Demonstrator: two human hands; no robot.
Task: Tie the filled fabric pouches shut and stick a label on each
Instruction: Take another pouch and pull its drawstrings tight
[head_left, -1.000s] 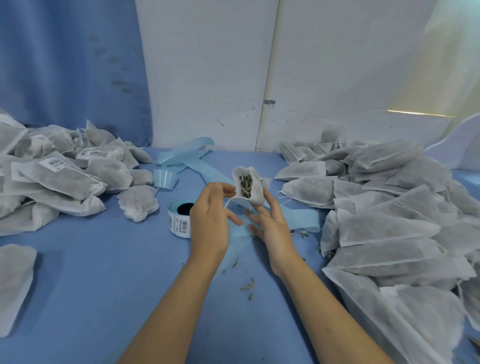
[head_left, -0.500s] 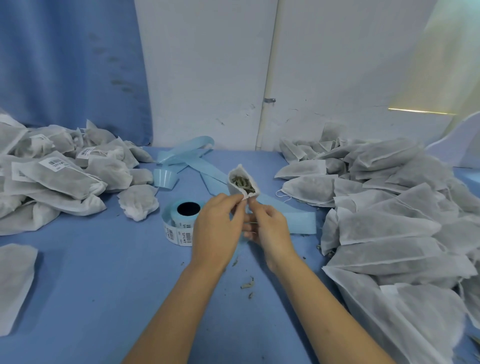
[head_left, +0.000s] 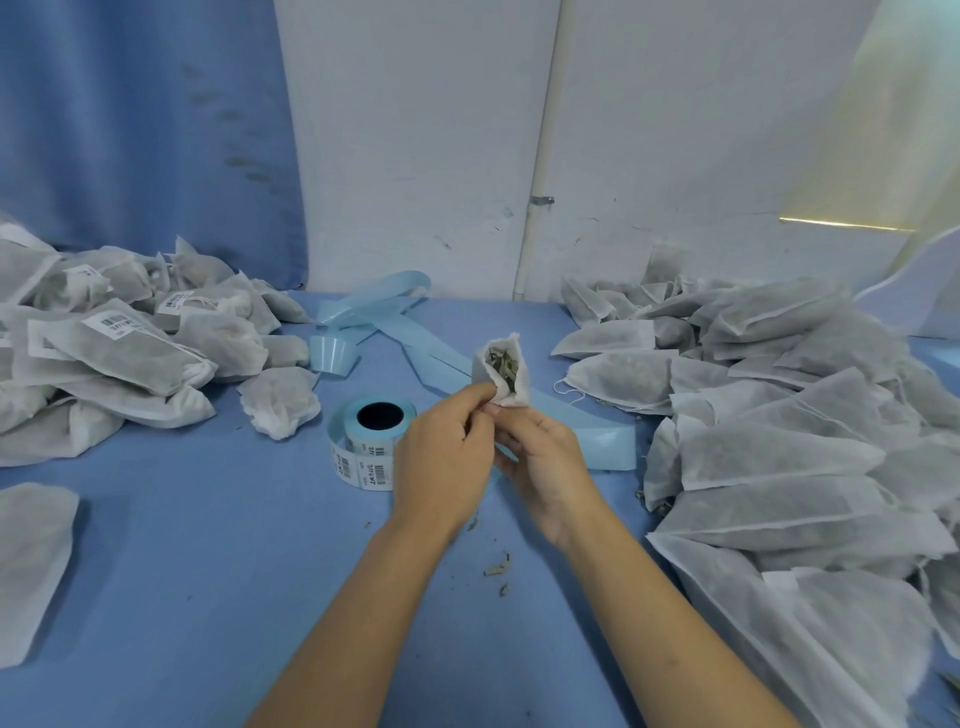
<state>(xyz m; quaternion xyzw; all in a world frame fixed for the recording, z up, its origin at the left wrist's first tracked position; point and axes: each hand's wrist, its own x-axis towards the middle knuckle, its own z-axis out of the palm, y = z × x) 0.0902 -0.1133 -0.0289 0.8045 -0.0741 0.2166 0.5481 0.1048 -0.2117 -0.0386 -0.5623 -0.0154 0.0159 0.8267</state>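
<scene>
A white fabric pouch (head_left: 503, 370) stands upright above my hands, its mouth open and dried leaves showing inside. My left hand (head_left: 445, 456) pinches the pouch's lower left edge with thumb and fingertips. My right hand (head_left: 545, 460) holds the pouch from below, fingers curled under it; the pouch's lower part and string are hidden behind my fingers. A roll of barcode labels (head_left: 370, 439) on pale blue backing lies just left of my left hand. A heap of filled pouches without labels (head_left: 779, 447) fills the right side. Labelled pouches (head_left: 119, 358) are piled on the left.
Spent pale blue label backing (head_left: 395, 322) trails across the blue table (head_left: 208, 571) behind the roll. One flat pouch (head_left: 31, 561) lies at the left edge. Loose leaf crumbs (head_left: 498, 569) sit between my forearms. A white wall and blue curtain close the back.
My hands have closed in together beneath the pouch. The pouch mouth, wide open a second ago, is narrower and more upright now, and the right fingers have curled under it.
</scene>
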